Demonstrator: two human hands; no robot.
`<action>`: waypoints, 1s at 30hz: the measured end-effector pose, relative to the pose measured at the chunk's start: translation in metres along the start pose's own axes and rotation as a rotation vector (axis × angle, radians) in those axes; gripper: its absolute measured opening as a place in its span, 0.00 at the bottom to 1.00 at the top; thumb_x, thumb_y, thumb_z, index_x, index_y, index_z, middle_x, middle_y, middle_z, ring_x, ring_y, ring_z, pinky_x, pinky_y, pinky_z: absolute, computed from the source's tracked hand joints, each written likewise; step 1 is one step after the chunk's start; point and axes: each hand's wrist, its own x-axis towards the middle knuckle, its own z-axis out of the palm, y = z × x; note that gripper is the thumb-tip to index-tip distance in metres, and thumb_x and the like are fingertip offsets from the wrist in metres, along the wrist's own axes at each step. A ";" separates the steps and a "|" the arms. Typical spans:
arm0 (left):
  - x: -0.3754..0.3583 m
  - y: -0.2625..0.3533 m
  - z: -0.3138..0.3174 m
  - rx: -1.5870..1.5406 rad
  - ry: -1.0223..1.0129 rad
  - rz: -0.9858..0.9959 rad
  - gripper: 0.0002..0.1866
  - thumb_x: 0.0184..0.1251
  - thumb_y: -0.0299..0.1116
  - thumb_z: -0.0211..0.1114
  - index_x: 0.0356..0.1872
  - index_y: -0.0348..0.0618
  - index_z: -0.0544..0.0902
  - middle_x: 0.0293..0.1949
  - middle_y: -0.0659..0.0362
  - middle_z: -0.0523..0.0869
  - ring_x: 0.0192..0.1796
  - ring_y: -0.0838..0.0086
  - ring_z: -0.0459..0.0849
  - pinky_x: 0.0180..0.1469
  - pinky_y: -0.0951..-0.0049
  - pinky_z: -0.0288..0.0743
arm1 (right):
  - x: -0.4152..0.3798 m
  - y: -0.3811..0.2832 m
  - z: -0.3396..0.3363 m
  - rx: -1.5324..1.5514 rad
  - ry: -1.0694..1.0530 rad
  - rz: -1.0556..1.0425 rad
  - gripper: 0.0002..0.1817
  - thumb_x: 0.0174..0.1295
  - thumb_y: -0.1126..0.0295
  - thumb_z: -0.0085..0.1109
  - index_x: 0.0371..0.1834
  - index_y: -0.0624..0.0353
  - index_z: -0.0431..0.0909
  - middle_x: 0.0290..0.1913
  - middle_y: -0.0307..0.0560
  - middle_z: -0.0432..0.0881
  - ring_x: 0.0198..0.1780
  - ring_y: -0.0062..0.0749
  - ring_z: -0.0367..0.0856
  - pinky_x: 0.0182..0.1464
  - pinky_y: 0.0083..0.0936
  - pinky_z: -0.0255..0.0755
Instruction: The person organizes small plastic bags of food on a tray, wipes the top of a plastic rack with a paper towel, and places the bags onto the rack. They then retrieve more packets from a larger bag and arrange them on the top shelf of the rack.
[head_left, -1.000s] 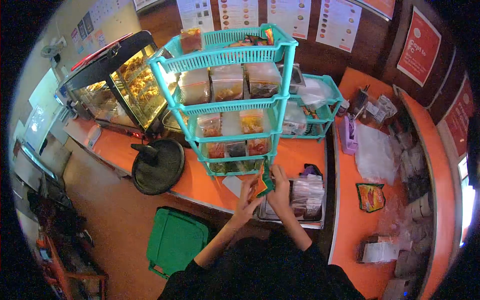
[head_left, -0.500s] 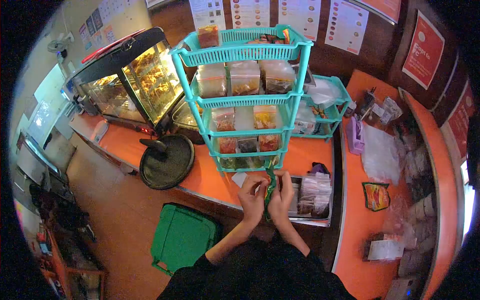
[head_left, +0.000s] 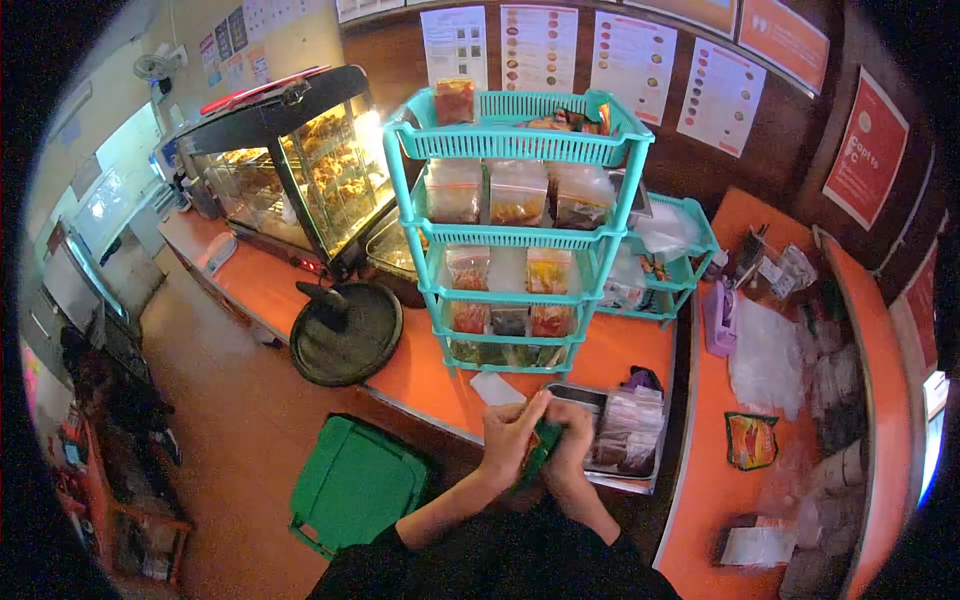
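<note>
Holding green packet (head_left: 541, 447), crumpled, both hands

A small food stall is showing here: a heated display case (head_left: 290, 170) is holding fried food, menu posters (head_left: 585, 55) are hanging above an orange table (head_left: 420, 375).

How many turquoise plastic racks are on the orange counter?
2. The tall turquoise rack stands straight ahead of the hands, packed with bagged food. A shorter turquoise rack sits behind it to the right, partly hidden, so more could be out of sight.
</note>
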 end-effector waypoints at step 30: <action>0.120 0.244 0.033 0.771 0.368 1.476 0.05 0.63 0.28 0.55 0.37 0.38 0.76 0.34 0.52 0.76 0.41 0.57 0.76 0.47 0.60 0.68 | 0.126 -0.052 -0.136 1.145 -0.341 0.638 0.40 0.54 0.39 0.57 0.62 0.58 0.65 0.58 0.50 0.73 0.54 0.38 0.78 0.33 0.37 0.81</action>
